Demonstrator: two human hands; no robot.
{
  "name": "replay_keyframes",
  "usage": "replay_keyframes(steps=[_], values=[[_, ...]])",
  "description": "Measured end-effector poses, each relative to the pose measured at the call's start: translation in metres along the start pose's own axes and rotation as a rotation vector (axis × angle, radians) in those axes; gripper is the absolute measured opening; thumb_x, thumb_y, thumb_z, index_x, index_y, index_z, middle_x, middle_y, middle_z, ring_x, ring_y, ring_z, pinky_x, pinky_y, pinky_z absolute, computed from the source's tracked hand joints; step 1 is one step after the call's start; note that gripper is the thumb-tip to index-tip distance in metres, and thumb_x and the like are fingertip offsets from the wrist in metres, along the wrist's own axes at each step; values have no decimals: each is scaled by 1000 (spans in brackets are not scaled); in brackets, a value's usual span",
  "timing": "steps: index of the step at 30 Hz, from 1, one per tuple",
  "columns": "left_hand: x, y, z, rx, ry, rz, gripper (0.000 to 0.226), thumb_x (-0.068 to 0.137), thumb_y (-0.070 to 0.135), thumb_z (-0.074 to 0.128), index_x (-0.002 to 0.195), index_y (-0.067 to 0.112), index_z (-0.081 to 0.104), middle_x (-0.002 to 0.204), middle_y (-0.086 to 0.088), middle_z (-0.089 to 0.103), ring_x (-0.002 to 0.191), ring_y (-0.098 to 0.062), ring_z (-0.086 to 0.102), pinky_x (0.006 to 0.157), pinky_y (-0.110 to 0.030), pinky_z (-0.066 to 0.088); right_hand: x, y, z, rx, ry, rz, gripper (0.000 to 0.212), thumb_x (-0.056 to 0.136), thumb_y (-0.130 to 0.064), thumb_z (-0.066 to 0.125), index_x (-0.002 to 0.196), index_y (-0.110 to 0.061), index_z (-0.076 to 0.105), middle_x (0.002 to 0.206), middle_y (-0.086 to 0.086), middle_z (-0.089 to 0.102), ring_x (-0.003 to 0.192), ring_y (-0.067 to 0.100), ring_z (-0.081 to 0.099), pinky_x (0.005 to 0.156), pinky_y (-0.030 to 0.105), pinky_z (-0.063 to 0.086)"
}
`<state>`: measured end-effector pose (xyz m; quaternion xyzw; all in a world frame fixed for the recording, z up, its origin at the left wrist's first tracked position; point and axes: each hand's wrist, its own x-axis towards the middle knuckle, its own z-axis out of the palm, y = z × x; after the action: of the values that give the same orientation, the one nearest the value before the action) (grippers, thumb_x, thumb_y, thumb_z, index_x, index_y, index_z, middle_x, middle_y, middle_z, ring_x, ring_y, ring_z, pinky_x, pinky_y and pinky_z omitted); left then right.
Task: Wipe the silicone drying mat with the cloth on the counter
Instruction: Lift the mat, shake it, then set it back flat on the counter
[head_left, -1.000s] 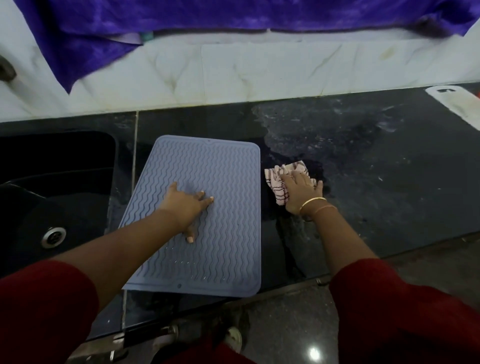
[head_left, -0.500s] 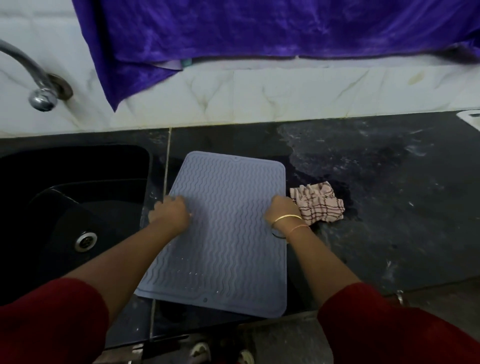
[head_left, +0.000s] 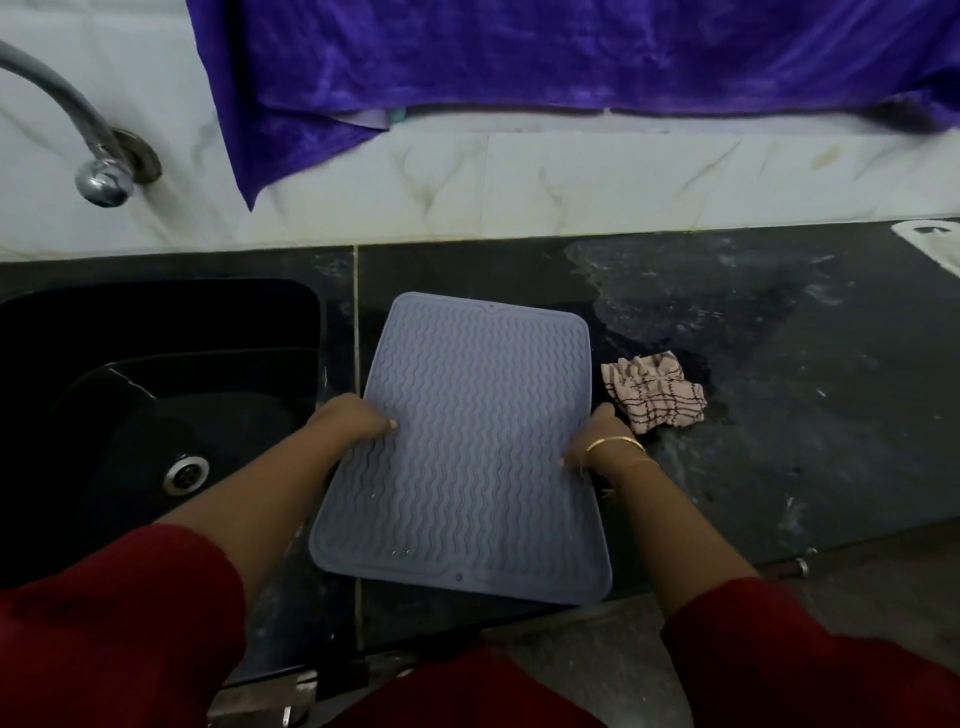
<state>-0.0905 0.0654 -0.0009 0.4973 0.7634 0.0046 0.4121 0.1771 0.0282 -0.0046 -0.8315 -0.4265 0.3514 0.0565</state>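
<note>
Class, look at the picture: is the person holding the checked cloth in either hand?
No. The cloth lies on the counter right of the mat, while the left hand and right hand grip the mat's edges.

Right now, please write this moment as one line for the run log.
left hand: grips left edge of grey-blue ribbed silicone mat | right hand: grips right edge | checked cloth: released, on black counter

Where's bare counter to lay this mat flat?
Free: the dark counter right of the checked cloth, out toward the white board. Crowded: left, where the sink borders the mat held by both hands.
</note>
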Motion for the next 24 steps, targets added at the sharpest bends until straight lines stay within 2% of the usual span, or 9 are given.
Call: replay_keyframes(steps=[2, 4, 6, 10, 14, 17, 19, 21, 24], values=[[-5, 2, -3, 57, -61, 21, 63, 87, 25, 66, 139, 0, 40, 136, -19, 48, 121, -30, 51, 101, -38, 44, 2, -4, -2, 20, 75, -62, 39, 86, -10, 55, 121, 3, 43, 125, 22, 54, 112, 35, 54, 80, 35, 45], [-11, 1, -3, 104, -115, 20, 67, 88, 18, 65, 143, -1, 32, 142, -19, 42, 126, -31, 46, 105, -37, 41, 3, -9, -2, 26, 121, -99, 29, 87, -13, 52, 111, 3, 53, 118, 21, 59, 105, 34, 58, 76, 31, 43], [-16, -7, 1, 132, -155, -21, 79, 86, 17, 66, 147, 1, 18, 142, -19, 39, 125, -32, 46, 101, -39, 45, 7, -9, -4, 26, 139, -110, 30, 85, -14, 53, 110, 1, 53, 119, 21, 60, 106, 34, 58, 81, 35, 46], [-31, -18, 13, 198, -175, -47, 90, 88, 22, 65, 146, 9, -3, 141, -20, 36, 123, -31, 46, 96, -39, 45, 3, 2, -5, 16, 91, -94, 42, 89, -18, 51, 127, -4, 40, 129, 21, 52, 115, 37, 52, 92, 41, 44], [-34, -25, 20, 5, -121, -21, 87, 84, 12, 69, 143, 6, 6, 145, -18, 29, 132, -31, 37, 105, -41, 37, -21, 13, -4, 109, -118, -30, 76, 82, -20, 66, 140, -10, 19, 138, 18, 40, 122, 37, 46, 89, 46, 46], [-35, -34, 20, -235, -145, -36, 91, 77, 10, 77, 144, 5, 16, 144, -15, 34, 130, -31, 39, 103, -44, 41, -43, 30, 0, 30, -241, 7, 103, 71, -18, 77, 144, -13, 4, 143, 16, 31, 129, 38, 37, 96, 51, 46], [-44, -38, 21, -289, -169, -44, 77, 77, 11, 77, 140, 7, 33, 135, -13, 47, 118, -29, 49, 91, -41, 48, -52, 43, 0, 89, -301, -11, 112, 68, -6, 77, 145, -20, -3, 144, 14, 29, 129, 39, 36, 81, 49, 53], [-54, -39, 24, -301, -193, -36, 49, 84, 7, 69, 128, 9, 47, 118, -11, 56, 101, -25, 55, 78, -36, 51, -55, 52, -3, 290, -368, 1, 104, 70, 7, 71, 144, -23, 6, 139, 12, 34, 122, 38, 41, 63, 40, 52], [-68, -29, 31, -326, -134, 43, 21, 92, 3, 56, 112, 9, 54, 96, -9, 58, 83, -20, 56, 63, -32, 52, -53, 56, -5, 639, -409, -8, 62, 72, 14, 64, 129, 2, 42, 126, 16, 55, 99, 28, 57, 64, 35, 54]])
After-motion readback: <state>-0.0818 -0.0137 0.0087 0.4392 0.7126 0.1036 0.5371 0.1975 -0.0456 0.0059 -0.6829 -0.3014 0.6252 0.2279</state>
